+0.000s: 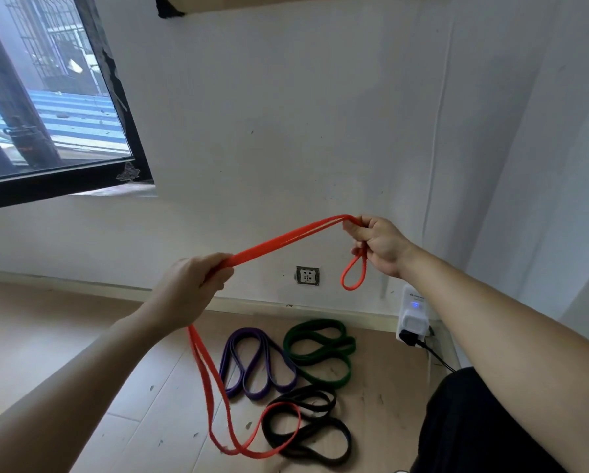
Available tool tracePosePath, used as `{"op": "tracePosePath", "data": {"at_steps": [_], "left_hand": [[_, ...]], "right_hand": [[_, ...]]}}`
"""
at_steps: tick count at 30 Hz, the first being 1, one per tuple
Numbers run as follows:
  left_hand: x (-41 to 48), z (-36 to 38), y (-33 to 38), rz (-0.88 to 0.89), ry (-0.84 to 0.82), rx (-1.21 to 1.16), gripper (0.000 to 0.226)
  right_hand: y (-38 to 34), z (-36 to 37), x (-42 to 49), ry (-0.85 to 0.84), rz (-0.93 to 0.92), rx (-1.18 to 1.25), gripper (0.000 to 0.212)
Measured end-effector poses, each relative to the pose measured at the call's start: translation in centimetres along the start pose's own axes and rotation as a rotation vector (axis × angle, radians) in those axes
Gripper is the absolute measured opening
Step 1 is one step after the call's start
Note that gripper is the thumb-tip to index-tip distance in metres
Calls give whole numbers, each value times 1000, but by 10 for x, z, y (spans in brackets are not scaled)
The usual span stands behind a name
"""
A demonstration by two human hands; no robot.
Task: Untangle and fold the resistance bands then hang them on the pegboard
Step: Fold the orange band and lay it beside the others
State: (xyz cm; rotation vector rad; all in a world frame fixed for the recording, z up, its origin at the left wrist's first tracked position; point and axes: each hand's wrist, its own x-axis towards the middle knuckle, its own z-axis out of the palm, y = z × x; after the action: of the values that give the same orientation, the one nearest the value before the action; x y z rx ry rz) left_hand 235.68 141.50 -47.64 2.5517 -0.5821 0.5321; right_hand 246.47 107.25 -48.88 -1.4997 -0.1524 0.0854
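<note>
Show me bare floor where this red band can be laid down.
Bare floor lies left of the red band, up to the skirting. Crowded: purple band, green band and black band lie packed together in the middle; a plug fills the right corner.

matt rubbery orange band [279, 238], pale scuffed wood-look floor [142, 397], matt white wall [286, 114].

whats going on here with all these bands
A person is working on a red resistance band, holding it doubled and pulled taut between the two hands. The left hand grips one end of that stretch and the right hand pinches the other. A small loop hangs below the right hand. The long tail drops to the floor across the black band. The purple band and green band lie coiled beside it. No pegboard is in view.
</note>
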Motion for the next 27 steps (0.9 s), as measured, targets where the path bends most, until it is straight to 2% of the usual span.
{"op": "tracePosePath", "data": {"at_steps": [3, 10, 19, 27], "left_hand": [[2, 1, 3, 18, 92, -23, 31], [4, -5, 24, -374, 122, -716, 27], [11, -8, 28, -638, 118, -1082, 31], [14, -12, 32, -581, 71, -1384, 40]], "right_hand": [[2, -4, -1, -1, -4, -43, 6], [2, -10, -4, -19, -8, -84, 6], [1, -7, -2, -13, -15, -69, 3], [-1, -8, -5, -35, -3, -36, 2]]}}
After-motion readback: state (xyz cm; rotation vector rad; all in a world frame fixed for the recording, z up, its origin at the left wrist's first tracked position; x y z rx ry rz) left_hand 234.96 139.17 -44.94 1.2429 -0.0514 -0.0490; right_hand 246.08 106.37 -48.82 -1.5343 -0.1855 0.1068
